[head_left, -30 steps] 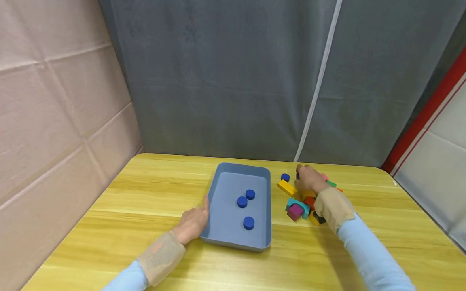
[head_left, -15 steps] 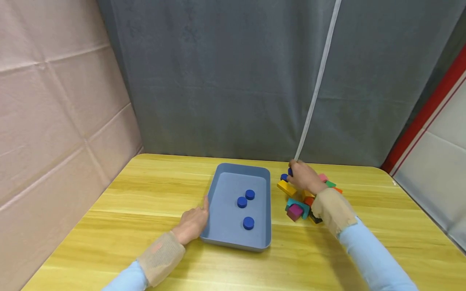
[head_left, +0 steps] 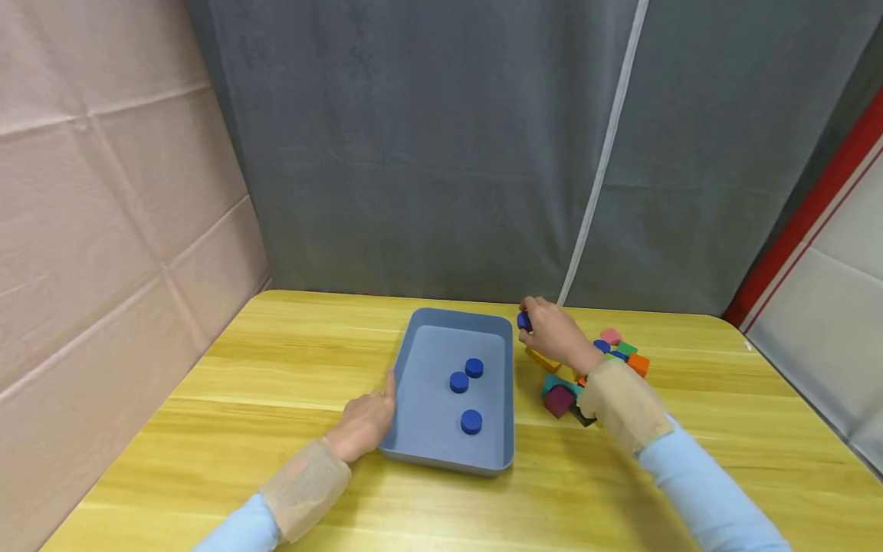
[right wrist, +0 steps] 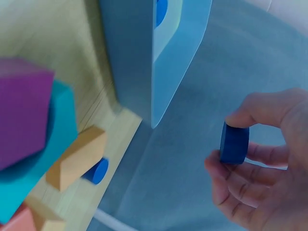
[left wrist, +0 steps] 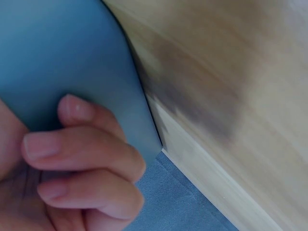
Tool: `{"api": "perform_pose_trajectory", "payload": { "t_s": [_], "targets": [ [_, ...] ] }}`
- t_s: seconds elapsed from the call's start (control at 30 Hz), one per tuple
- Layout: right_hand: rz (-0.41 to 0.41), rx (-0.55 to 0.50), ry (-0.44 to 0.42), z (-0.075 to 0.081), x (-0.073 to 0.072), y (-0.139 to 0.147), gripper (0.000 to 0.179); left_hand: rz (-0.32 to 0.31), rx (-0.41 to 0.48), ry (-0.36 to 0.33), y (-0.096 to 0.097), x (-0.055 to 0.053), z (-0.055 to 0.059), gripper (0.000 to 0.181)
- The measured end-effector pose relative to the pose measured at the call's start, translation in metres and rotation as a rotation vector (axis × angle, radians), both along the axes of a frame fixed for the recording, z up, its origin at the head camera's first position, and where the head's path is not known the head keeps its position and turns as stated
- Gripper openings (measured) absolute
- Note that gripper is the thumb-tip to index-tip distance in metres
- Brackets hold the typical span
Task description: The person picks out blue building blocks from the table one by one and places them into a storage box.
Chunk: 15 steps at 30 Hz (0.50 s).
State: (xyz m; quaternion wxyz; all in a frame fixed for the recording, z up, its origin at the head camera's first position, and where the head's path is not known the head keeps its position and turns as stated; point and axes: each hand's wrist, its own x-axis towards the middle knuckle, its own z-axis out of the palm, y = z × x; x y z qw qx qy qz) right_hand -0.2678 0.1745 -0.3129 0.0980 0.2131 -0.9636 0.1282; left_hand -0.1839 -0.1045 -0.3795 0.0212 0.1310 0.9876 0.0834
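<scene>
My right hand [head_left: 555, 334] pinches a blue round block [head_left: 524, 321] between thumb and fingertips, just off the back right corner of the grey-blue tray [head_left: 448, 464]. In the right wrist view the round block [right wrist: 234, 145] stands on edge in the pinch. My left hand [head_left: 366, 423] holds the tray's left wall, one finger stretched along the rim. Its other fingers [left wrist: 91, 161] curl against the outer wall in the left wrist view. Inside the tray lie three blue round blocks [head_left: 471, 422].
Right of the tray sits a pile of coloured blocks, partly covered by my right wrist: a purple block [head_left: 558, 401], a turquoise arch [head_left: 554, 382], a yellow block [head_left: 543, 360], an orange block [head_left: 638, 364]. A grey curtain [head_left: 414, 192] hangs behind the table.
The right hand has moved left from the pile toward the tray with the blue round block, uncovering more blue blocks in the pile. The left hand and tray stay put.
</scene>
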Motion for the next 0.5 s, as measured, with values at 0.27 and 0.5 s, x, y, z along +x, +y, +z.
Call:
{"api": "perform_pose_trajectory", "payload": {
  "t_s": [0.27,0.5],
  "targets": [
    [0.08,0.003,0.021,0.001,0.007,-0.022,0.035,-0.008,-0.003,0.007,0.0,0.0,0.001,0.064],
    [0.223,0.011,0.034,-0.005,0.013,-0.039,0.033,-0.013,-0.003,0.003,0.0,0.001,0.0,0.063]
  ]
}}
